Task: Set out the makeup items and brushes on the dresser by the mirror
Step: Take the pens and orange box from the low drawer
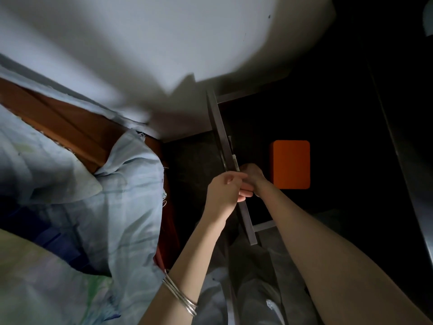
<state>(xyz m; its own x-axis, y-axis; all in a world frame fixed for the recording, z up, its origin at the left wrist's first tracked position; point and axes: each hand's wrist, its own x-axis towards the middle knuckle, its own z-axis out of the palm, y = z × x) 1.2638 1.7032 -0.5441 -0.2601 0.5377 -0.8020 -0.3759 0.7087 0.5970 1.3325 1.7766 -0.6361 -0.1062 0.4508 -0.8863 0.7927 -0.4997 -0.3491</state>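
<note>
**Both hands at the drawer edge, nothing set out yet**

Although the room is dark, the head view shows both hands meeting at the thin grey front edge of what looks like an open drawer (pixel 221 146), which runs from the upper middle down toward the lower middle of the picture; the left hand (pixel 225 193), with bangles (pixel 180 299) on its forearm, has its fingers curled round that edge near its lower half; the right hand (pixel 254 174) reaches past the edge on the drawer's inner side, fingers bent downward, and whether it has hold of anything I cannot tell, since its fingertips are hidden; an orange box (pixel 290 164) lies inside the dark space just beyond the right hand, apart from it; a bed with pale blue bedding (pixel 98 207) and a wooden frame (pixel 70 127) fills the left side; no makeup items, brushes, dresser top or mirror can be made out; judging by this, the task is at its start, with fetching and all the setting out left to do.
</note>
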